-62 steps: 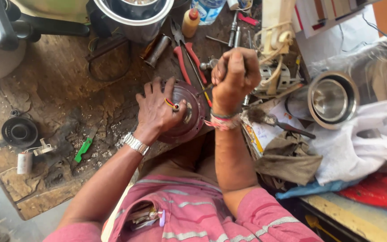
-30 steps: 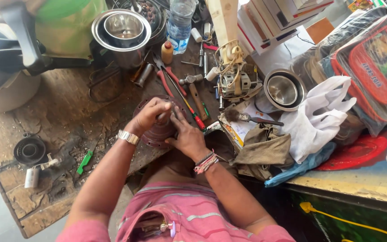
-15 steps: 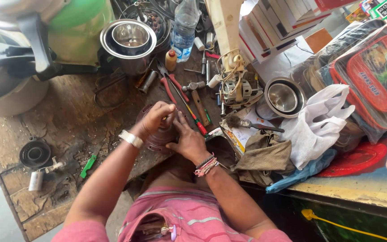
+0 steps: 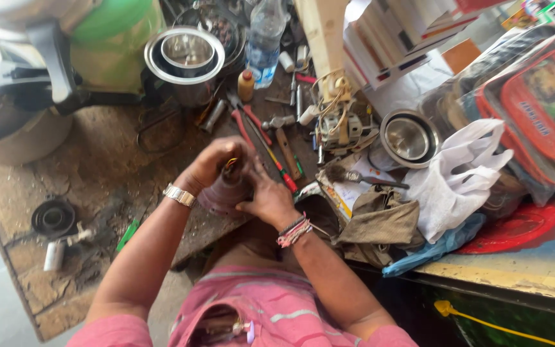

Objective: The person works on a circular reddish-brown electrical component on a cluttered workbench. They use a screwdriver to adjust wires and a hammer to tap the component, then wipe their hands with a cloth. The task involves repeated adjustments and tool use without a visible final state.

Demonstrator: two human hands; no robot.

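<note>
A round, dark reddish-brown part (image 4: 225, 193) is gripped between both hands above the worn wooden workbench (image 4: 107, 177). My left hand (image 4: 212, 166), with a metal watch at the wrist, curls over its top and left side. My right hand (image 4: 268, 198), with beaded bracelets at the wrist, presses against its right side. A small yellowish piece shows at the top of the part between my fingers. Much of the part is hidden by my hands.
Red-handled pliers (image 4: 245, 122), a hammer (image 4: 282, 138) and screwdrivers lie just beyond my hands. A steel jar (image 4: 186, 58), plastic bottle (image 4: 264, 38), steel bowl (image 4: 409, 136), brush (image 4: 354, 177), rags (image 4: 380, 225), white plastic bag (image 4: 464, 177) and black rubber ring (image 4: 52, 218) surround the spot.
My right hand came down from a raised position onto the round part. Both hands now clasp it and have lifted it slightly off the bench; the camera view shifted.
</note>
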